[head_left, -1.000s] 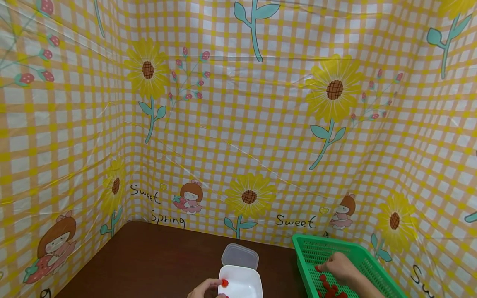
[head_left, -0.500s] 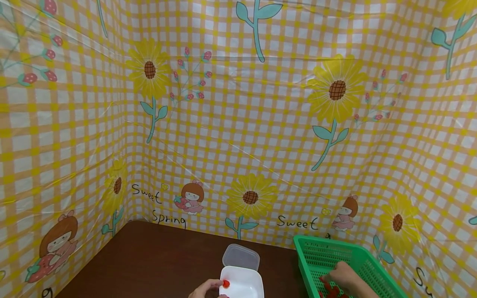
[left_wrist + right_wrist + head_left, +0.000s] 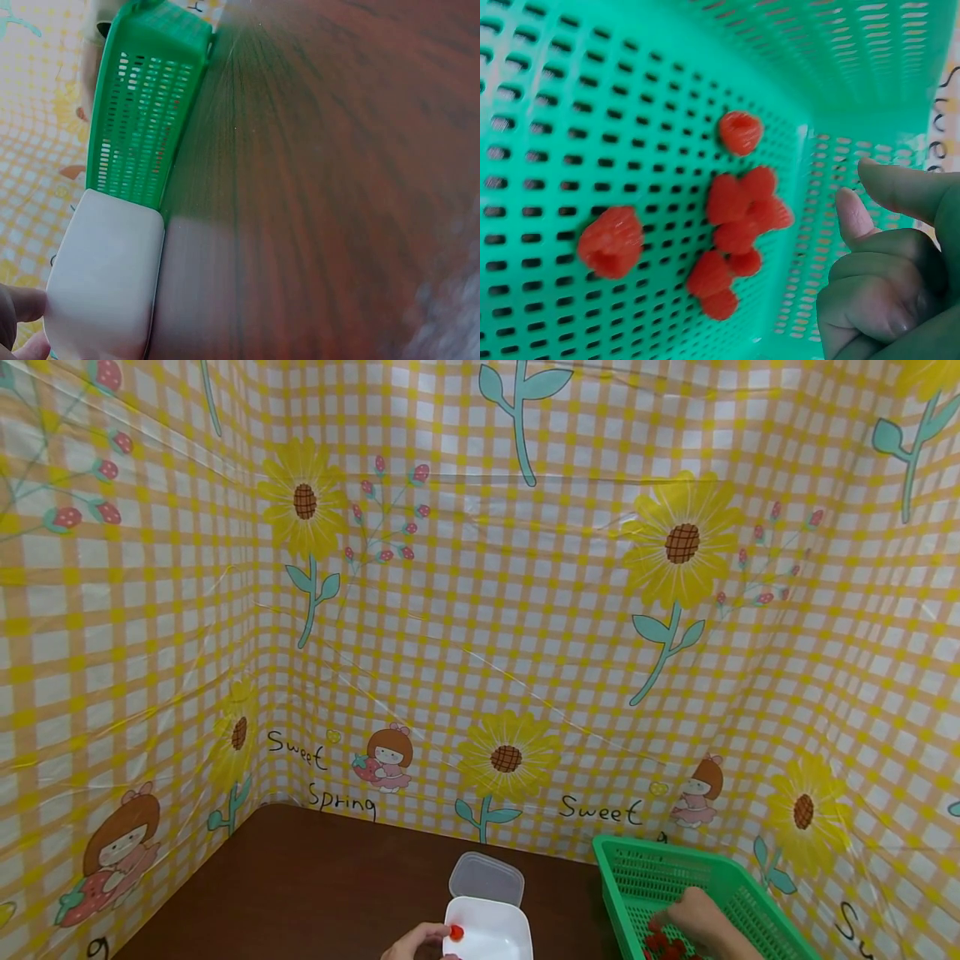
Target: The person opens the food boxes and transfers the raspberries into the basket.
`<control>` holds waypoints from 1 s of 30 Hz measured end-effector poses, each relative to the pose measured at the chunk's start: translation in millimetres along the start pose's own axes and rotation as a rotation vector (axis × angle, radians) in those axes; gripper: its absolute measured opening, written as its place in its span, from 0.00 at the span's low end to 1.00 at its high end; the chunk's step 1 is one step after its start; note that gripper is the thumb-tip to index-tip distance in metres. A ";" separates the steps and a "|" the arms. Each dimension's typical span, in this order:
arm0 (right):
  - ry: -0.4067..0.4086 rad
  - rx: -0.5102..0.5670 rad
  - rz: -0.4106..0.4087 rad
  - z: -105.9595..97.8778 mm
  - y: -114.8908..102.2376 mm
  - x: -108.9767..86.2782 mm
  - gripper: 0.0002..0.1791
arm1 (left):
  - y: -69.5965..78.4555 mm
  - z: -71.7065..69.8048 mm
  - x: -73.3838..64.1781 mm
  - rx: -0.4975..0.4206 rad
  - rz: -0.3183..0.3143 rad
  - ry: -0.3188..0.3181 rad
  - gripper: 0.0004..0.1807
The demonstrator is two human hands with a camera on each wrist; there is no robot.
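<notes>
My left hand grips the left rim of a white plastic container; in the left wrist view its fingers touch the container's wall. A red raspberry shows by the left fingertips, at the inner left side of the container. Inside a green plastic basket, my right hand reaches down over several red raspberries. The right wrist view shows the thumb and index finger apart with nothing between them, the other fingers curled in. One raspberry lies away from the cluster.
Behind the container lies a translucent lid on the dark brown table. The basket stands to the right of both. A checked cloth with sunflowers forms walls at the back and sides.
My right hand has shifted slightly lower and to the right within the basket. The left hand stays at the container. The head view has shifted slightly.
</notes>
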State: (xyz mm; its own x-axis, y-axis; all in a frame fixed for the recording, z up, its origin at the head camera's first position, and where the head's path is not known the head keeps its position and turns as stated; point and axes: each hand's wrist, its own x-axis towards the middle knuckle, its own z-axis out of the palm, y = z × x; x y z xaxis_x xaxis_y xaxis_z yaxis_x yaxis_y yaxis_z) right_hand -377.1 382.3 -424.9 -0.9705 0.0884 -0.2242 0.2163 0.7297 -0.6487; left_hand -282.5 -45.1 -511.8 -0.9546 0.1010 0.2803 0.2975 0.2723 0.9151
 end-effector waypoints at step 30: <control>-0.123 0.055 -0.291 21.9 -102.8 -51.5 0.14 | -4.6 0.3 0.8 -0.015 0.005 -0.023 0.22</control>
State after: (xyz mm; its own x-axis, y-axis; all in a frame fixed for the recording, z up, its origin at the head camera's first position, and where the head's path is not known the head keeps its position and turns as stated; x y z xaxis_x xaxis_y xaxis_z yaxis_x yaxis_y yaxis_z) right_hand -347.0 287.9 -362.6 -0.9730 -0.2042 -0.1076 -0.0601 0.6745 -0.7358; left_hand -284.6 -45.9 -515.9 -0.9523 0.1248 0.2786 0.3022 0.2574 0.9178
